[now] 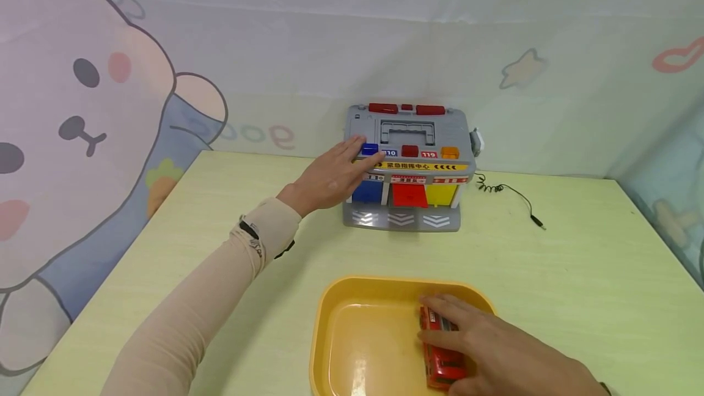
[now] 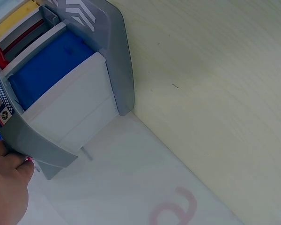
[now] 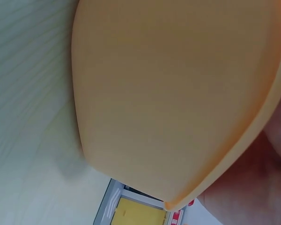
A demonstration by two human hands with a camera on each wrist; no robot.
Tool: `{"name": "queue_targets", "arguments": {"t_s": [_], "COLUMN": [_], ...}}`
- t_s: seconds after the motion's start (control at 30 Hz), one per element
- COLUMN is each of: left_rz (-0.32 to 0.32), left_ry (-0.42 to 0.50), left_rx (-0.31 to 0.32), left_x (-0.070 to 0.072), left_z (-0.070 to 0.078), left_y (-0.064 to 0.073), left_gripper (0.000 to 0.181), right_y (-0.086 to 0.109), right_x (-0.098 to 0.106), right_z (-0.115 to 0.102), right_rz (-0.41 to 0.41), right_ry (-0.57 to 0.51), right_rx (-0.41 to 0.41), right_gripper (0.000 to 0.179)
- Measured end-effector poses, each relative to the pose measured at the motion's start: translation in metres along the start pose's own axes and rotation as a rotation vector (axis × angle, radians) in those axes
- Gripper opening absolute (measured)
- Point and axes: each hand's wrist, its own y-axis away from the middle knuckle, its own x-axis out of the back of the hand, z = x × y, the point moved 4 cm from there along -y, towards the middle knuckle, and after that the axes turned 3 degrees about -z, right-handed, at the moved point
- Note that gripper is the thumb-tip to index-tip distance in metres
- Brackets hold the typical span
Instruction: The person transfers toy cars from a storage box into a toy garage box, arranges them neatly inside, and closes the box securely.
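Note:
A grey toy garage [image 1: 423, 167] with blue, red and yellow doors stands at the back of the table. My left hand [image 1: 332, 176] rests on its left roof edge, fingers spread beside the blue button [image 1: 370, 149]. The middle red door [image 1: 409, 195] is swung up and outward; the blue door [image 2: 54, 68] hangs down. In the yellow tray [image 1: 368, 347] near me lies a red toy car [image 1: 444, 364]. My right hand [image 1: 500, 347] holds it from above, fingers across its top and thumb at its near right side. In the right wrist view, the tray wall hides the car.
A thin black coiled cable [image 1: 519, 195] with a plug runs from the garage's right side across the table [image 1: 572, 274]. Behind the table hangs a printed cloth [image 1: 308, 66] with a cartoon bear. A white piece [image 1: 476, 141] sticks out from the garage's right side.

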Motion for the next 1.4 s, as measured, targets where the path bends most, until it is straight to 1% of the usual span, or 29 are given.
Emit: {"name": "queue_targets", "arguments": {"t_s": [0.23,0.37,0.53,0.97,1.23,1.4], "left_rz": [-0.012,-0.014,-0.005,0.010,-0.006,-0.010], "left_ry": [0.010,0.014,0.019,0.024,0.025,0.024], "left_rx": [0.013,0.015,0.009,0.006,0.017,0.023], "left_x": [0.000,0.000,-0.002,0.000,0.000,-0.001], "left_z": [0.000,0.000,-0.001,0.000,0.000,0.000], "left_y": [-0.001,-0.002,-0.002,0.000,0.000,-0.001], "left_gripper": [0.054,0.054,0.054,0.054,0.054,0.054], "right_y": [-0.001,-0.002,-0.002,0.002,0.005,0.010], "right_x": [-0.001,-0.001,-0.001,0.000,0.006,0.012], "right_z": [0.000,0.002,0.002,-0.002,-0.009,-0.013], "right_rz": [-0.011,-0.014,-0.003,0.001,0.020,0.049], "right_ry": [-0.012,-0.001,0.023,0.023,0.064,0.113], "right_rx": [0.000,0.005,0.017,0.013,0.039,0.087], "right_gripper": [0.076,0.075,0.075,0.076,0.078,0.075]}}
